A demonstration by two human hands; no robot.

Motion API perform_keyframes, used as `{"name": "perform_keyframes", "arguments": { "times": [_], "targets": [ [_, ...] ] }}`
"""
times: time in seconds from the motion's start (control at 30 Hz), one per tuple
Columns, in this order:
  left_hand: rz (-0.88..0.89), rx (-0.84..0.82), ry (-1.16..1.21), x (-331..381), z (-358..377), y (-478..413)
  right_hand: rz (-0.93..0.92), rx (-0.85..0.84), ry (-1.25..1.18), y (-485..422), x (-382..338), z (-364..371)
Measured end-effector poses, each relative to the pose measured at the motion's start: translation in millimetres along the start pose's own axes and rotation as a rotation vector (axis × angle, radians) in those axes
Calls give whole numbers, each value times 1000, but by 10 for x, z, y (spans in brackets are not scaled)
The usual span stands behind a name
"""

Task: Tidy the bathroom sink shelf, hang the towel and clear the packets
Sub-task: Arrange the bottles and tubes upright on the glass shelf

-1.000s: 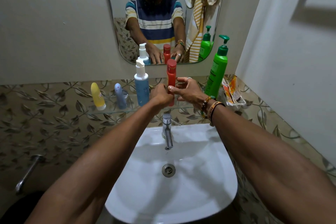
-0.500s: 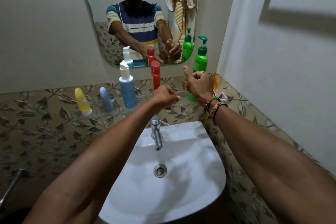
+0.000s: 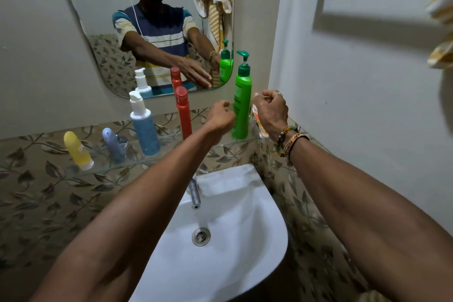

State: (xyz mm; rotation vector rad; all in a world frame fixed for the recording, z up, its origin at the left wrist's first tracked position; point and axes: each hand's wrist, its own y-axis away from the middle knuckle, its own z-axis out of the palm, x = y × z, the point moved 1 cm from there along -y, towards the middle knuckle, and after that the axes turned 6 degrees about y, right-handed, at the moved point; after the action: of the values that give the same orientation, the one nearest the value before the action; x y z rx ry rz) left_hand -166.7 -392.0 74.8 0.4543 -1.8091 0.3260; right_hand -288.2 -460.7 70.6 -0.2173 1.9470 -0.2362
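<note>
On the glass shelf [image 3: 127, 163] stand a yellow bottle [image 3: 77, 152], a small grey-blue bottle [image 3: 114, 146], a blue pump bottle [image 3: 144, 127], a red bottle [image 3: 183, 113] and a green pump bottle [image 3: 241, 103]. My left hand [image 3: 220, 115] hovers between the red and green bottles, loosely curled and holding nothing. My right hand [image 3: 270, 108] is right of the green bottle with its fingers curled, in front of the orange-and-white packets [image 3: 257, 121] in the shelf's corner. Whether it pinches a packet is hidden. A yellow striped towel [image 3: 441, 32] shows blurred at the right edge.
The white sink [image 3: 220, 240] with its tap [image 3: 195, 191] lies below the shelf. A mirror [image 3: 98, 19] hangs above and reflects the person and the towel. The side wall [image 3: 355, 105] stands close on the right.
Both hands have left the red bottle, which now stands alone. My right hand moved right to the packets and my left hand followed towards the green bottle. The view has turned rightward.
</note>
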Motion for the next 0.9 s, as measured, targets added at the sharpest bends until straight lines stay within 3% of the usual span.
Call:
{"name": "perform_keyframes", "arguments": {
  "times": [0.27, 0.9],
  "targets": [
    [-6, -44, 74, -7, 117, -106, -7, -181, -8, -135, 23, 137],
    [6, -54, 185, -198, 173, -337, 7, -363, -153, -212, 203, 248]
  ]
}}
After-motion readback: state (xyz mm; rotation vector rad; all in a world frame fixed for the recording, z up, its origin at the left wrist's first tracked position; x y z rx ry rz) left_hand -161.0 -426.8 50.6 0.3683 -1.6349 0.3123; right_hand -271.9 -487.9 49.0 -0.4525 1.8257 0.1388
